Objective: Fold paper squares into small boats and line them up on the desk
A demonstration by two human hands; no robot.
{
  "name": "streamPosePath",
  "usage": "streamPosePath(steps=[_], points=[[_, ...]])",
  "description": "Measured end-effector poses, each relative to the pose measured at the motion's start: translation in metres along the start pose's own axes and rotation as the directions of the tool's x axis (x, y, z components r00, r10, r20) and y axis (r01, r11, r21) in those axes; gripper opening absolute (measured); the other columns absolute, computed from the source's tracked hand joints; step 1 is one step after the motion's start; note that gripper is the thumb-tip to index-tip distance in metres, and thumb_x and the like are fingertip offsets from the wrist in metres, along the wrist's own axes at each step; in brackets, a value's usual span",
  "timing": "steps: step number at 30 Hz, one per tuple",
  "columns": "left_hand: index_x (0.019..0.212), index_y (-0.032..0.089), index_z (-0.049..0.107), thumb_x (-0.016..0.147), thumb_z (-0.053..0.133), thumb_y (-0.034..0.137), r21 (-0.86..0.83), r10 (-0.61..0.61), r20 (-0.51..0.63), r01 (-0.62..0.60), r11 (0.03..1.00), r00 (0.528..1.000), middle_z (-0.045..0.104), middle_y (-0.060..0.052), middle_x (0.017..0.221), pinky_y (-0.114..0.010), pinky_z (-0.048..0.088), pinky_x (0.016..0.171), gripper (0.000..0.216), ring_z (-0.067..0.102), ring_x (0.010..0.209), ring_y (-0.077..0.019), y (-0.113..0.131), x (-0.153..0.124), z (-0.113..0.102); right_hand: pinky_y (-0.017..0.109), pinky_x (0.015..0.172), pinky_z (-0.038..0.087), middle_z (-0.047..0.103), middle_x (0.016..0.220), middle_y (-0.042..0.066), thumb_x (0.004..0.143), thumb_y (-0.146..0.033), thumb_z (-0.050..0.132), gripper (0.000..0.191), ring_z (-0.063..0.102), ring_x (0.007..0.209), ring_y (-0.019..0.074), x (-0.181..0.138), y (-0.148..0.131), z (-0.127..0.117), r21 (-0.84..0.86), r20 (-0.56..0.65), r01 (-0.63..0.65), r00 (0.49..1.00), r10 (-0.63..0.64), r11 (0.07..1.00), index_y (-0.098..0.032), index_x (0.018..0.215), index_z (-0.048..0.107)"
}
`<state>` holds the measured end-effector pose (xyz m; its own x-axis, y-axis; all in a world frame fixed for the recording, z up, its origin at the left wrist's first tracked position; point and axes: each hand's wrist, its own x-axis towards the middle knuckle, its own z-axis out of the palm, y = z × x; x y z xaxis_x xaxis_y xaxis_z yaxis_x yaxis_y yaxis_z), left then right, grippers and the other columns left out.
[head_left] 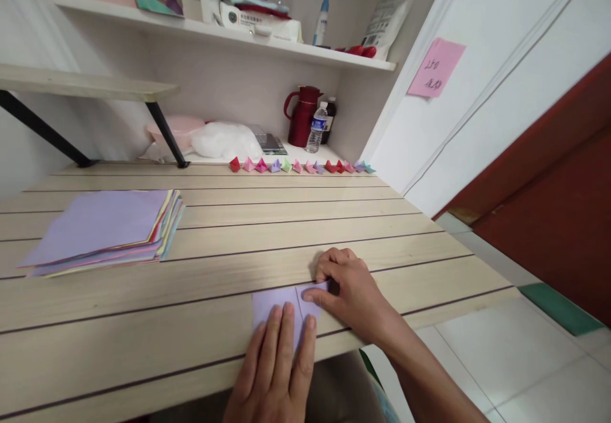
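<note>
A small folded sheet of purple paper lies near the table's front edge, with a crease line running down it. Across its lower part my left hand lies flat, fingers stretched out and pressing it to the wood. At the paper's upper right corner is my right hand, thumb on top of the sheet and fingers curled, closed on that edge. My hands cover the lower part of the paper.
A stack of coloured paper lies at the left. Several small folded paper boats line the table's back edge. Behind them stand a red thermos jug, a water bottle and a white plastic bag.
</note>
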<state>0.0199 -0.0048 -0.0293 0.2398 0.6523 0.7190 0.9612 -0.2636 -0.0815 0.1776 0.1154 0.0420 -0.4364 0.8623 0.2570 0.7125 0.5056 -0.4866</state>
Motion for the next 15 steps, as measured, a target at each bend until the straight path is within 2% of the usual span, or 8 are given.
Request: streamPosePath(steps=[4, 7, 10, 12, 15], points=[[0.136, 0.020, 0.055, 0.095, 0.038, 0.020, 0.051, 0.010, -0.049, -0.008, 0.999, 0.999, 0.058, -0.012, 0.141, -0.041, 0.030, 0.116, 0.045, 0.052, 0.132, -0.0245, 0.001, -0.003, 0.008, 0.038, 0.079, 0.042, 0.066, 0.093, 0.001, 0.070, -0.039, 0.085, 0.030, 0.059, 0.090, 0.0239, 0.001, 0.001, 0.000, -0.053, -0.055, -0.042, 0.998, 0.039, 0.998, -0.023, 0.077, 0.061], [0.137, 0.018, 0.054, 0.096, 0.036, 0.021, 0.074, 0.015, -0.092, -0.008, 0.997, 0.996, 0.056, -0.013, 0.143, -0.042, 0.029, 0.117, 0.045, 0.047, 0.136, -0.0252, -0.001, -0.003, 0.014, 0.043, 0.085, 0.042, 0.064, 0.114, 0.006, 0.078, -0.034, 0.078, 0.027, 0.060, 0.101, 0.0272, 0.000, 0.014, -0.008, -0.175, -0.220, -0.145, 0.970, 0.105, 0.974, -0.026, 0.100, 0.064], [0.136, 0.018, 0.055, 0.096, 0.035, 0.020, 0.092, 0.032, -0.130, -0.020, 0.996, 0.991, 0.058, -0.013, 0.141, -0.043, 0.027, 0.118, 0.044, 0.042, 0.140, -0.0242, -0.002, 0.000, 0.017, 0.051, 0.090, 0.042, 0.055, 0.135, 0.011, 0.087, -0.022, 0.064, 0.032, 0.057, 0.114, 0.0325, -0.011, 0.031, -0.020, -0.308, -0.369, -0.250, 0.921, 0.127, 0.918, -0.026, 0.118, 0.061], [0.135, 0.017, 0.056, 0.096, 0.036, 0.019, 0.101, 0.049, -0.145, -0.035, 0.994, 0.988, 0.059, -0.012, 0.139, -0.044, 0.026, 0.119, 0.044, 0.040, 0.141, -0.0245, -0.003, 0.001, 0.017, 0.053, 0.093, 0.043, 0.052, 0.140, 0.014, 0.090, -0.019, 0.055, 0.035, 0.053, 0.122, 0.0346, -0.025, 0.034, -0.027, -0.331, -0.377, -0.214, 0.923, 0.080, 0.919, -0.025, 0.124, 0.059], [0.133, 0.014, 0.058, 0.096, 0.037, 0.018, 0.135, 0.096, -0.154, -0.075, 0.988, 0.983, 0.059, -0.015, 0.139, -0.046, 0.025, 0.120, 0.043, 0.038, 0.142, -0.0271, -0.004, 0.002, 0.017, 0.053, 0.106, 0.038, 0.048, 0.147, 0.014, 0.099, -0.023, 0.042, 0.039, 0.045, 0.135, 0.0307, -0.052, 0.023, -0.028, -0.276, -0.315, 0.008, 0.944, -0.099, 0.961, -0.024, 0.137, 0.050]])
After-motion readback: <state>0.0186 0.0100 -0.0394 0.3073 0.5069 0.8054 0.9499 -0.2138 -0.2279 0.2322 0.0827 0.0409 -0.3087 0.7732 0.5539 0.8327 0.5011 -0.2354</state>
